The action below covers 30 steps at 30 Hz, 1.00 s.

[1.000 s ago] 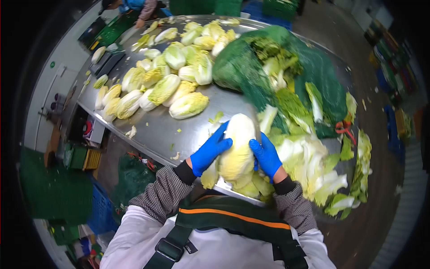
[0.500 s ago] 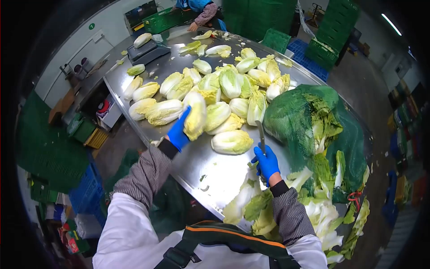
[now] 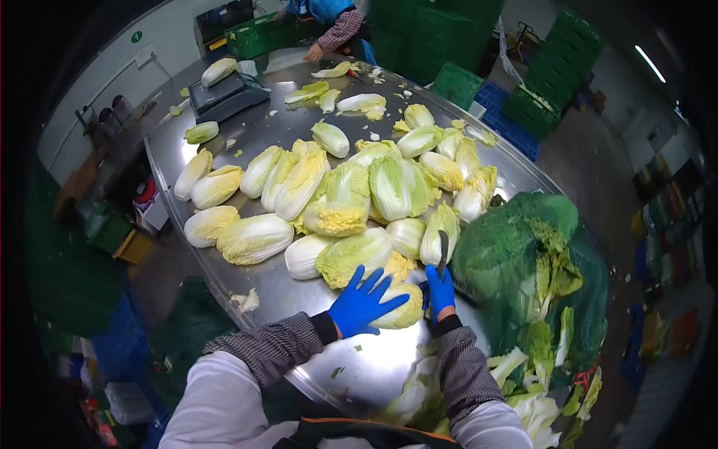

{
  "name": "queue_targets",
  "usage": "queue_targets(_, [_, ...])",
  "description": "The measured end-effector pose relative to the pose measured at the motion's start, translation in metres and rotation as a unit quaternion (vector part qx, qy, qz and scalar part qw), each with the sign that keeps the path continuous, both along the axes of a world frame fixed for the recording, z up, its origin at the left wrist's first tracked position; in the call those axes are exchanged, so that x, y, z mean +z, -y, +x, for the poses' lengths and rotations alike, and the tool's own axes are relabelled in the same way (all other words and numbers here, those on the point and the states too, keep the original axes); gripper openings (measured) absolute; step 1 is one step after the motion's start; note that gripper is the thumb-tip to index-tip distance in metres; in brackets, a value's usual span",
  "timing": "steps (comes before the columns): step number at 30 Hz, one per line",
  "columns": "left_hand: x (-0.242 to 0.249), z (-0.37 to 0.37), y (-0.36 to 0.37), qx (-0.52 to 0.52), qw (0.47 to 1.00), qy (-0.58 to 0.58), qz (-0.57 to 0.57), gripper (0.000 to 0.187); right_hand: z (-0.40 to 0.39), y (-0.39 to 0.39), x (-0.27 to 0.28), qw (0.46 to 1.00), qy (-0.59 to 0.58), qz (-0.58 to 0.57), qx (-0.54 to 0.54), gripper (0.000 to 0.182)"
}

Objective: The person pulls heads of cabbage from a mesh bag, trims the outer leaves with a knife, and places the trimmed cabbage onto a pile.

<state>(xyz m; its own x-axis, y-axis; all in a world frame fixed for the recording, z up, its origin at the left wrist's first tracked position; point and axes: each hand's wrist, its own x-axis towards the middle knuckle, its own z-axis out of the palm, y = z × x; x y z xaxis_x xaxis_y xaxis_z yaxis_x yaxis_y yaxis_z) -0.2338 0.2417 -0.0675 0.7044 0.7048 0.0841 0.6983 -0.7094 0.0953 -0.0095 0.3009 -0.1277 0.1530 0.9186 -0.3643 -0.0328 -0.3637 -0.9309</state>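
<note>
My left hand [image 3: 365, 303], in a blue glove, lies with fingers spread against a napa cabbage [image 3: 400, 308] near the front of the pile. Its thumb and fingers are apart and not wrapped round it. Just to the right, my right hand [image 3: 440, 290], also gloved in blue, grips a knife [image 3: 444, 247] whose dark blade points up and away from me. The knife's handle is hidden in the fist. Behind both hands lies a heap of pale yellow-green napa cabbages [image 3: 359, 247] on the metal table [image 3: 262, 288].
A green net bag [image 3: 486, 247] of cabbage stands at the right, with loose outer leaves [image 3: 535, 411] below it. A scale [image 3: 228, 97] holding one cabbage sits at the far left. Across the table a co-worker's hand [image 3: 314, 52] rests near a green crate [image 3: 254, 37].
My left hand has let go of the cabbage it held up, now among the pile, and moved right onto the front cabbage. My right hand, still with the knife, has come closer to that cabbage.
</note>
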Motion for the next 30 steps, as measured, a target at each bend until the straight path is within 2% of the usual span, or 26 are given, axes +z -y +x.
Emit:
queue_targets(4, [-0.02, -0.021, -0.019, -0.027, 0.999, 0.029, 0.036, 0.075, -0.009, -0.034, -0.011, 0.999, -0.053, 0.002, -0.002, 0.032])
queue_targets(8, [-0.048, -0.03, -0.052, -0.033, 0.964, 0.048, 0.259, 0.053, -0.031, -0.078, -0.01, 0.999, -0.024, 0.023, -0.006, 0.031])
queue_targets(11, [-0.047, -0.04, -0.089, -0.032, 0.95, 0.081, 0.299, 0.052, -0.04, -0.103, -0.022, 0.995, -0.051, 0.059, -0.059, 0.033])
queue_targets(16, [-0.047, -0.055, -0.13, -0.046, 0.973, 0.087, 0.208, 0.055, -0.048, -0.145, -0.023, 0.995, -0.054, 0.067, -0.054, 0.035])
queue_targets(19, [-0.046, -0.064, -0.155, -0.048, 0.973, 0.082, 0.21, 0.056, -0.057, -0.172, -0.026, 0.989, -0.107, 0.091, -0.057, 0.033])
queue_targets(20, [-0.052, -0.068, -0.165, -0.05, 0.972, 0.058, 0.224, 0.063, -0.053, -0.18, -0.03, 0.991, -0.102, 0.082, -0.031, 0.034])
queue_targets(21, [-0.047, -0.073, -0.174, -0.053, 0.977, 0.054, 0.199, 0.063, -0.055, -0.185, -0.031, 0.991, -0.104, 0.081, -0.034, 0.034])
queue_targets(23, [-0.057, -0.079, -0.188, -0.048, 0.972, 0.06, 0.222, 0.066, -0.061, -0.2, -0.029, 0.99, -0.109, 0.081, -0.045, 0.036])
queue_targets(24, [-0.05, -0.084, -0.2, -0.04, 0.975, 0.041, 0.213, 0.063, -0.059, -0.214, -0.027, 0.987, -0.119, 0.104, -0.002, 0.044])
queue_targets(25, [-0.043, -0.089, -0.215, -0.031, 0.978, 0.024, 0.205, 0.06, -0.062, -0.226, -0.028, 0.986, -0.118, 0.117, -0.015, 0.047])
queue_targets(27, [-0.039, -0.097, -0.233, -0.016, 0.987, 0.029, 0.158, 0.066, -0.073, -0.248, -0.026, 0.982, -0.118, 0.143, -0.041, 0.052])
queue_targets(30, [-0.035, -0.099, -0.248, 0.012, 0.991, 0.028, 0.131, 0.074, -0.08, -0.273, -0.012, 0.988, -0.107, 0.111, -0.016, 0.059])
